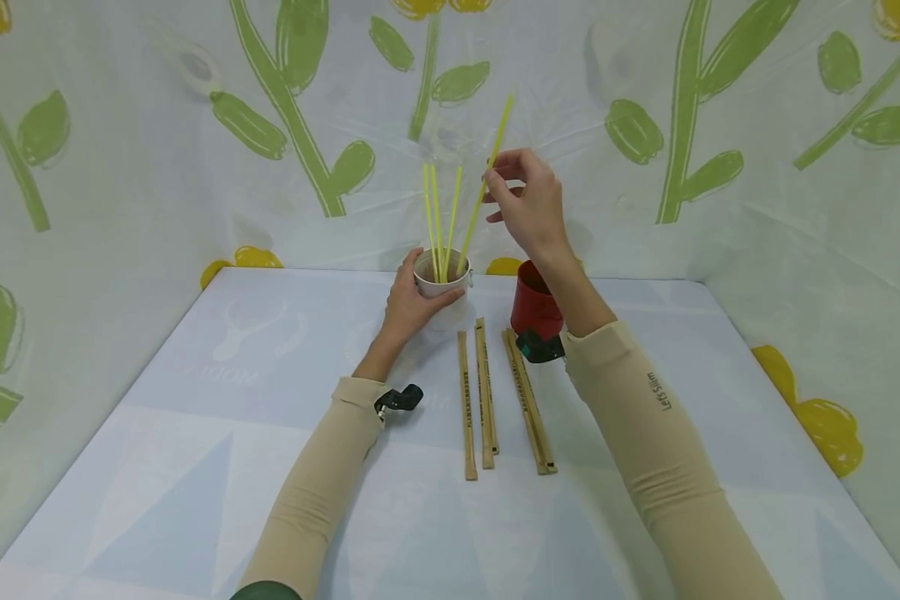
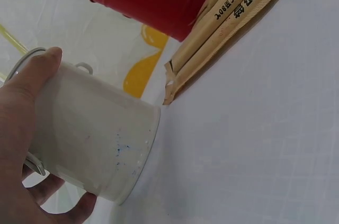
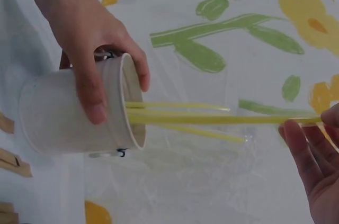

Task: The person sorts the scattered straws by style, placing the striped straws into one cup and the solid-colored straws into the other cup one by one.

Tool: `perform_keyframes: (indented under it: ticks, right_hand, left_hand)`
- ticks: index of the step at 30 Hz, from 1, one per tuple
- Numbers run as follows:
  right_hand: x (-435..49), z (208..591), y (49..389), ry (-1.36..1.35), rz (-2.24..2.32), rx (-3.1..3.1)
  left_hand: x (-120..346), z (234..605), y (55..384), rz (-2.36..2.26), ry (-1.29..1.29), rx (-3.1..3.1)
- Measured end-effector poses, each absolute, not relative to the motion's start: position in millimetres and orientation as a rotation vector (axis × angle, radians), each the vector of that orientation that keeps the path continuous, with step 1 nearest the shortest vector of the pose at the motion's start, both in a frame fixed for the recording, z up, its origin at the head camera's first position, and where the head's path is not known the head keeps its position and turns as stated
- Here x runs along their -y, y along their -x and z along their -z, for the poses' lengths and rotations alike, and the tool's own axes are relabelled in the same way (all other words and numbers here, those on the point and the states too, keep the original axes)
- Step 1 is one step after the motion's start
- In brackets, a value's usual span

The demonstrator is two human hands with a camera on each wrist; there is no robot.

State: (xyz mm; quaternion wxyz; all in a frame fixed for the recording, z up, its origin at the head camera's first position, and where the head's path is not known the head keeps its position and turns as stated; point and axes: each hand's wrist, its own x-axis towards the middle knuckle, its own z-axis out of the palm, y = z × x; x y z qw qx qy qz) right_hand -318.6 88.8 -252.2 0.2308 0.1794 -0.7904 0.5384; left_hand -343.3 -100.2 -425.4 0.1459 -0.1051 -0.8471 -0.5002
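A white metal bucket (image 1: pixel 442 287) stands near the far edge of the table. My left hand (image 1: pixel 408 300) grips it around the rim, thumb at the near side. Three yellow straws (image 1: pixel 436 217) lean inside, their upper ends well above the rim. Higher up, my right hand (image 1: pixel 528 200) pinches another yellow straw (image 1: pixel 474 221) between thumb and fingertips; its lower end is inside the bucket and its top reaches past the hand. In the right wrist view this straw (image 3: pixel 212 119) runs from the bucket's mouth (image 3: pixel 126 83) to the pinching fingers.
A red bucket (image 1: pixel 532 307) stands right of the white one, partly behind the right forearm. Several paper-wrapped straws (image 1: pixel 468 408) lie on the table (image 1: pixel 270 467) in front of both. A wall covering with printed flowers (image 1: pixel 457 83) rises behind the table's far edge.
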Motion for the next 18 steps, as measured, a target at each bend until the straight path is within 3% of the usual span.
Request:
perform_keyframes:
  ticks: [18]
  right_hand:
    - [-74.4,309.9,335.0,-0.494,-1.49,2.362]
  left_hand:
    - [100.0,426.4,345.0,1.412,0.309,2.434]
